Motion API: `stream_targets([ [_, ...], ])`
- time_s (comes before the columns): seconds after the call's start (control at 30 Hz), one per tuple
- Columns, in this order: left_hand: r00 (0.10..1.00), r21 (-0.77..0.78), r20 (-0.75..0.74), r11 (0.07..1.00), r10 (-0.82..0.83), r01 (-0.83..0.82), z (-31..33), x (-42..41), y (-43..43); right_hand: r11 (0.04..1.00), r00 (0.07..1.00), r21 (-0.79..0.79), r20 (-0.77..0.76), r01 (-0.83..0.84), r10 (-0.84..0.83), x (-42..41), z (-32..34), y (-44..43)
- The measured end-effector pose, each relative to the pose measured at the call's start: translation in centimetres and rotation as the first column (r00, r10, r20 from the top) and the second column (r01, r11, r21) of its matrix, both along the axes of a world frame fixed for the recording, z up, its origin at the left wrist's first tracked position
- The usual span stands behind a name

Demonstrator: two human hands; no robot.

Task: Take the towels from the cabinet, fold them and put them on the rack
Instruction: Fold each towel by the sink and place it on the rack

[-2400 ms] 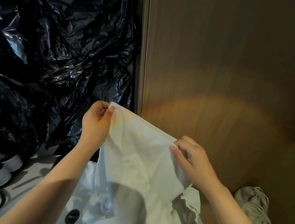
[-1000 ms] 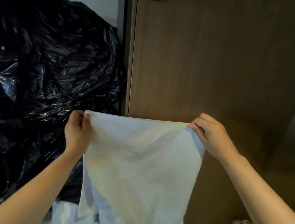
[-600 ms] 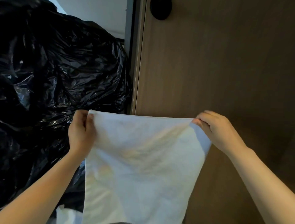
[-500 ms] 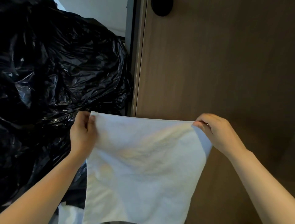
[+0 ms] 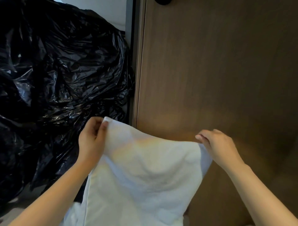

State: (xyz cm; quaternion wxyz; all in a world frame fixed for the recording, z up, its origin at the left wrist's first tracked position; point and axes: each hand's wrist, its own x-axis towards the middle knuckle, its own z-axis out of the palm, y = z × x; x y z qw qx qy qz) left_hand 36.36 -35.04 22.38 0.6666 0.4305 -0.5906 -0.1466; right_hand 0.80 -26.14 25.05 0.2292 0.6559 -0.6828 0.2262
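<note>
A white towel (image 5: 145, 174) hangs in front of me, held up by its top edge. My left hand (image 5: 91, 142) pinches the top left corner between thumb and fingers. My right hand (image 5: 217, 145) grips the top right corner, lower than the left, so the top edge slopes down to the right and sags in the middle. The towel's lower part runs out of the bottom of the view. No rack is in sight.
A brown wooden cabinet door (image 5: 217, 72) fills the right side, with a dark round knob (image 5: 162, 1) at the top edge. A large crumpled black plastic bag (image 5: 56, 80) fills the left. More white cloth (image 5: 72, 214) lies below the towel.
The taut, level top edge has gone slack and now slopes. My right hand has dropped and moved inward, and my left hand has turned at the corner.
</note>
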Motion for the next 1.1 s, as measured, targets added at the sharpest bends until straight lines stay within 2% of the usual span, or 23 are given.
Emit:
stream_targets([
  [0.1,0.994,0.016,0.037,0.995,-0.103,0.103,-0.3,-1.8,1.7,0.982,0.971,0.011,0.157,-0.186,0.182,2.5,-0.4,0.2],
  [0.2,0.966,0.045,0.113,0.973,-0.231,0.227,-1.1,-3.8,4.0,0.931,0.887,0.023,0.312,-0.364,0.339,6.4,-1.1,0.8],
  [0.27,0.942,0.055,0.157,0.955,-0.295,0.29,-1.8,-4.8,5.4,0.9,0.826,0.034,0.412,-0.435,0.384,8.7,-2.1,1.1],
  [0.37,0.933,0.081,0.121,0.94,-0.338,0.33,-3.3,-5.5,7.1,0.872,0.711,-0.024,0.568,-0.49,0.415,10.5,-3.9,1.7],
  [0.5,0.939,0.102,-0.02,0.934,-0.344,0.344,-4.8,-6.0,9.0,0.839,0.587,-0.133,0.657,-0.527,0.473,11.9,-6.1,2.7],
  [0.7,0.92,0.139,0.003,0.911,-0.391,0.387,-5.5,-6.7,10.4,0.825,0.502,-0.157,0.727,-0.543,0.469,13.2,-7.6,3.7],
  [0.83,0.918,0.182,-0.021,0.902,-0.396,0.393,-5.9,-6.8,10.9,0.863,0.507,-0.148,0.757,-0.483,0.413,13.4,-8.0,4.4],
  [0.93,0.917,0.217,-0.029,0.893,-0.397,0.394,-6.9,-6.1,11.2,0.889,0.473,-0.214,0.783,-0.405,0.404,13.4,-8.3,5.0],
  [1.1,0.909,0.268,0.036,0.881,-0.414,0.391,-8.8,-5.1,11.9,0.883,0.452,-0.219,0.793,-0.415,0.409,13.4,-7.8,5.3],
])
